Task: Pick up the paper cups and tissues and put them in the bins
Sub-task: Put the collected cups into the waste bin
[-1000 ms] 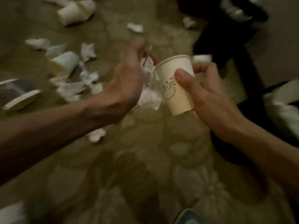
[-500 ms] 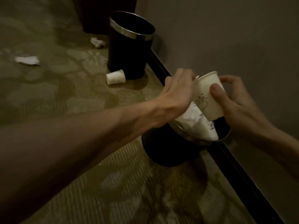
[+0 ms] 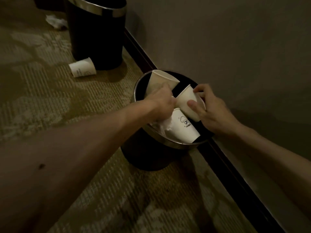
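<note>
White paper cups [image 3: 186, 105]; black bin [image 3: 146, 155]; olive floral-patterned carpet [image 3: 50, 98]

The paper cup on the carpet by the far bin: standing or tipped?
Tipped: the paper cup lies on its side beside the far bin.

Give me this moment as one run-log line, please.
right hand: holds paper cup over near bin | left hand: at binned tissues, grip unclear | floor: loose cup beside far bin

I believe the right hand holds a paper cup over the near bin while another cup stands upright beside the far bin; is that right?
Not quite: in the head view the second cup beside the far bin lies on its side on the carpet, not upright. The right hand does hold a paper cup over the near bin.
</note>
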Tool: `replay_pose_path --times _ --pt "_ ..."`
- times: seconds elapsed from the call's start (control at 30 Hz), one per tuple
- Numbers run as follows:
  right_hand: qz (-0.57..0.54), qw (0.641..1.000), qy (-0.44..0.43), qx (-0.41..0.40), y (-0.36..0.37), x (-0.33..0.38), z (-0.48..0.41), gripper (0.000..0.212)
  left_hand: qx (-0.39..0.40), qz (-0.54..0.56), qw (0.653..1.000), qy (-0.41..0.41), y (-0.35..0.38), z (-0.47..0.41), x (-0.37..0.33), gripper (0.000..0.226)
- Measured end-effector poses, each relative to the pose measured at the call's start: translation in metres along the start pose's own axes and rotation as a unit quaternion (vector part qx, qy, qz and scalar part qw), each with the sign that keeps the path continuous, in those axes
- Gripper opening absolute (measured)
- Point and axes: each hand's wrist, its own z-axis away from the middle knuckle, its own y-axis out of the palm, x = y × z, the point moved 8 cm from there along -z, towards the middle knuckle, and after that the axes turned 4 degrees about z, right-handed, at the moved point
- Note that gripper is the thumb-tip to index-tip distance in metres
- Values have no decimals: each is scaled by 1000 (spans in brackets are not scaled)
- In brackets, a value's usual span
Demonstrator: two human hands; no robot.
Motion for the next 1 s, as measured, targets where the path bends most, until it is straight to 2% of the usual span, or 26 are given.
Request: replay_pose_path --times 0.1,0.23,0.37,0.43,0.53,0.63,0.7,0.83,1.0 --pt "65 998 -11 -1 -3 -2 -1 32 17 -103 994 20 5 -2 -3 28" --pt "45 999 -7 -11 -16 -5 6 35 -51 -196 974 100 -2 5 -18 24" --pt "40 997 -12 -58 -34 3 19 36 -78 -216 960 163 -17 19 -33 36" --pt "43 993 -34 -105 -45 17 31 28 -68 -212 958 179 -29 27 -38 39" --pt "-47 988 -57 -137 -49 43 57 13 -69 -204 955 204 -55 44 -49 37" --pt "-155 979 -80 -104 -28 77 88 13 -87 -258 930 247 -83 75 -61 26" --pt "-194 974 -95 -67 -1 100 106 15 -85 -304 911 266 -100 105 -63 29" --pt "-224 963 -145 34 71 150 131 18 17 -392 896 208 -122 173 -20 36" --pt "-217 947 -186 147 171 208 159 18 77 -525 845 64 -139 256 104 34"
